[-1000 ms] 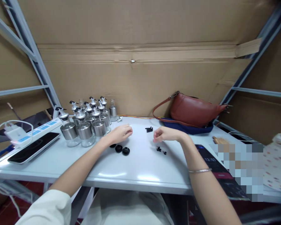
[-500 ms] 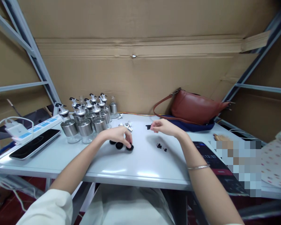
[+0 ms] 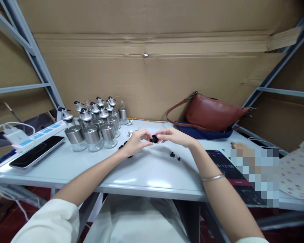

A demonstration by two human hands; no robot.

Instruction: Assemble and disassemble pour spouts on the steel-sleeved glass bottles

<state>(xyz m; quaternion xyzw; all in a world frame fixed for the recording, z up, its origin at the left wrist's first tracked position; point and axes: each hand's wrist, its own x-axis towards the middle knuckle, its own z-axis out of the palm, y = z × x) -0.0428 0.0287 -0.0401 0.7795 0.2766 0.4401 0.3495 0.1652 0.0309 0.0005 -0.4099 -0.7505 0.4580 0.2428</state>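
Above the middle of the table, a small black round cap [image 3: 155, 139] is held up between my two hands. My left hand [image 3: 139, 139] pinches its left side with thumb and fingers. The fingertips of my right hand [image 3: 171, 135] close on its right side; whether they also hold a smaller part is hidden. More black round caps [image 3: 120, 147] lie behind my left wrist, partly covered. Beyond my left hand are small silver pieces [image 3: 130, 123]. Several tiny black parts [image 3: 172, 154] rest on the table below my right hand.
Several glass bottles with steel sleeves and silver pourer tops [image 3: 91, 135] stand at the left. Near them lie a phone [image 3: 36, 152] and a power strip [image 3: 44, 135]. A brown bag [image 3: 210, 113] sits at the back right, and a tablet with a timer [image 3: 228, 168] lies at the right.
My left hand has lifted a black cap from the table and moved right and away to meet my right hand. My right hand has shifted slightly left; its fingertips now touch the cap.
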